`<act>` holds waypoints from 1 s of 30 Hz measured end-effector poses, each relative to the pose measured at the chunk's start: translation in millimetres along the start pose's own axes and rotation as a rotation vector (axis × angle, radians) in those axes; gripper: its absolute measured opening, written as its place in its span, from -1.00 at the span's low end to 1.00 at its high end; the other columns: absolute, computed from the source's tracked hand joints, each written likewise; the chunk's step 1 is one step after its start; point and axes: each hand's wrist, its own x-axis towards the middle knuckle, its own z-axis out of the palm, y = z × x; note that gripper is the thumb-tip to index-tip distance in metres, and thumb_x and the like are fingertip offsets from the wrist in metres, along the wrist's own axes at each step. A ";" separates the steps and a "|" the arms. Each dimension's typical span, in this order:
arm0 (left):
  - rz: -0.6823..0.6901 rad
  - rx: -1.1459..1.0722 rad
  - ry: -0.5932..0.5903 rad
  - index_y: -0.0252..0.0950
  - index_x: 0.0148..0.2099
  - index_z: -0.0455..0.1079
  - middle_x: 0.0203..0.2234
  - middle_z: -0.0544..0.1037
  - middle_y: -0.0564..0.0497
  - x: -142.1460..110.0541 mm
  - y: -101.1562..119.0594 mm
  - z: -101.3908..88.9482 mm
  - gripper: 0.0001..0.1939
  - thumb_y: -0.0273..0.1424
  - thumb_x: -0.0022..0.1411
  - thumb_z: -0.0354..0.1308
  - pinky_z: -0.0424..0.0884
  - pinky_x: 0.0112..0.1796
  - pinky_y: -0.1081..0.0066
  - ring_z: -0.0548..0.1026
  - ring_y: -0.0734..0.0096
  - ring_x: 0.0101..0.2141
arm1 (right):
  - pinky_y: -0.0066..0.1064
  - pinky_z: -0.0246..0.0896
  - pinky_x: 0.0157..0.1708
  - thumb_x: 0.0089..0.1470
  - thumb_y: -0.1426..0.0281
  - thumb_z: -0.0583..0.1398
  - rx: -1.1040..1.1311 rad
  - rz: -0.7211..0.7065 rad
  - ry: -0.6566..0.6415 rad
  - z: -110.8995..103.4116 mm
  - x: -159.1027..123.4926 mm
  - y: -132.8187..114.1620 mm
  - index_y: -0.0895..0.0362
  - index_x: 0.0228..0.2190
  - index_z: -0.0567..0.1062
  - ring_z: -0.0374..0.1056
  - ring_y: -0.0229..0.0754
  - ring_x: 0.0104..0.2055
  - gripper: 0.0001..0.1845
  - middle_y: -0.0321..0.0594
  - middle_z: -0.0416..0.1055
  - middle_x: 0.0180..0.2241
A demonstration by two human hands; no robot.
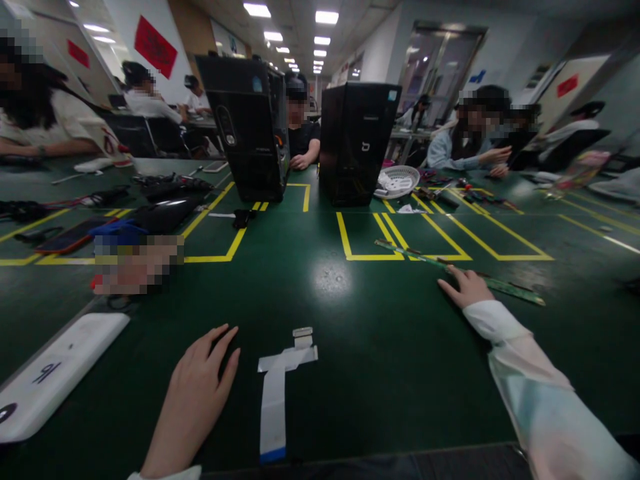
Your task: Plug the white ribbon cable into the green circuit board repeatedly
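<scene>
My left hand [197, 390] rests low over the green table with its fingers spread and nothing in them. Just to its right lies a white flat ribbon cable [273, 410], folded into a cross shape, with a blue end near me and a metal connector [303, 331] at the far end. Out to the right, my right hand [470, 288] reaches forward at a long, narrow green circuit board [515, 291] lying slantwise on the table. Its fingertips meet the board's near edge while the thumb stands apart, so the hand is not closed around it.
Two black computer towers [245, 133] [357, 143] stand at the back. A white casing [65, 373] lies at the left, near dark cables and tools. Behind the right tower is a white basket [397, 181] beside small parts. Yellow tape marks the table. Several people sit around.
</scene>
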 end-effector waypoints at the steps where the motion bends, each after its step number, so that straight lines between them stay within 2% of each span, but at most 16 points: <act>1: 0.004 0.001 0.000 -0.35 0.19 0.33 0.12 0.39 -0.25 0.1 -0.6 0.2 -0.40 -0.09 0.33 -0.19 0.37 0.02 -0.03 0.37 -0.01 0.09 | -0.10 0.19 0.04 0.13 0.07 0.05 0.029 -0.047 -0.003 0.1 -3.6 3.8 0.22 0.16 0.31 0.31 0.15 -0.01 -0.32 0.08 0.35 -0.09; 5: 0.019 0.003 0.007 -0.34 0.19 0.33 0.11 0.39 -0.24 0.4 -2.2 0.6 -0.41 -0.08 0.33 -0.19 0.37 0.02 -0.03 0.38 0.00 0.08 | -0.13 0.21 0.06 0.11 0.08 0.03 0.219 -0.217 -0.015 -3.5 -14.8 17.4 0.23 0.10 0.35 0.33 0.08 -0.02 -0.35 0.06 0.36 -0.10; 9: 0.031 0.006 0.030 -0.34 0.18 0.33 0.10 0.39 -0.24 0.5 -1.8 0.9 -0.41 -0.08 0.33 -0.19 0.37 0.03 -0.01 0.38 0.01 0.08 | -0.11 0.18 0.11 0.12 0.06 0.01 0.338 -0.249 -0.025 -8.5 -16.3 23.6 0.14 -0.01 0.43 0.33 0.05 0.02 -0.44 0.01 0.40 -0.09; 12: 0.040 0.008 0.043 -0.35 0.17 0.34 0.09 0.40 -0.24 0.5 -0.9 1.0 -0.41 -0.08 0.34 -0.20 0.37 0.03 0.00 0.38 0.02 0.07 | -0.05 0.18 0.11 0.09 -0.05 -0.05 0.369 -0.247 0.096 -8.5 -10.5 33.8 0.15 -0.08 0.48 0.32 0.10 0.04 -0.35 0.05 0.40 -0.09; 14: 0.045 0.007 0.050 -0.35 0.17 0.34 0.09 0.40 -0.24 0.4 -0.3 0.8 -0.41 -0.09 0.34 -0.20 0.37 0.03 0.00 0.38 0.02 0.07 | 0.04 0.17 0.10 0.06 -0.14 -0.09 0.357 -0.213 0.205 -5.3 -6.1 48.0 0.20 -0.10 0.49 0.29 0.20 0.07 -0.24 0.16 0.36 -0.06; 16: 0.047 0.009 0.056 -0.35 0.17 0.34 0.09 0.40 -0.24 0.2 0.0 0.7 -0.42 -0.09 0.34 -0.20 0.37 0.03 0.01 0.38 0.03 0.07 | 0.17 0.14 0.06 0.03 -0.18 -0.12 0.308 -0.075 0.279 1.0 -3.3 66.7 0.22 -0.08 0.49 0.22 0.35 0.11 -0.16 0.27 0.30 -0.01; 19: 0.052 0.012 0.059 -0.35 0.17 0.34 0.09 0.39 -0.23 -0.1 -0.4 1.1 -0.42 -0.09 0.34 -0.19 0.37 0.03 0.02 0.38 0.04 0.06 | 0.34 0.10 -0.06 -0.09 -0.26 -0.08 0.237 0.217 0.271 15.1 -2.0 93.7 0.20 -0.04 0.48 0.16 0.56 0.10 -0.07 0.35 0.26 0.01; 21: 0.053 0.014 0.057 -0.34 0.18 0.33 0.10 0.38 -0.23 -0.3 -0.9 1.6 -0.42 -0.09 0.35 -0.19 0.36 0.04 0.03 0.37 0.04 0.08 | 0.39 0.06 -0.09 -0.16 -0.29 -0.06 0.226 0.299 0.227 24.3 -1.2 105.3 0.19 -0.06 0.49 0.17 0.61 0.07 -0.05 0.36 0.27 0.00; 25: 0.041 0.022 0.043 -0.33 0.18 0.32 0.11 0.38 -0.23 -0.5 -0.9 1.6 -0.42 -0.08 0.34 -0.19 0.36 0.04 0.01 0.37 0.03 0.08 | 0.34 0.06 -0.07 -0.14 -0.27 -0.06 0.231 0.250 0.204 33.1 3.3 110.5 0.17 -0.11 0.50 0.20 0.56 0.06 -0.10 0.34 0.32 -0.04; 30: 0.036 0.014 0.032 -0.35 0.19 0.31 0.11 0.38 -0.23 -0.8 0.5 -0.9 -0.42 -0.10 0.35 -0.20 0.37 0.04 0.00 0.36 0.03 0.09 | 0.22 0.15 -0.10 -0.08 -0.20 -0.04 0.182 0.114 0.151 31.3 7.3 100.8 0.29 -0.05 0.48 0.25 0.49 0.02 -0.10 0.42 0.34 -0.08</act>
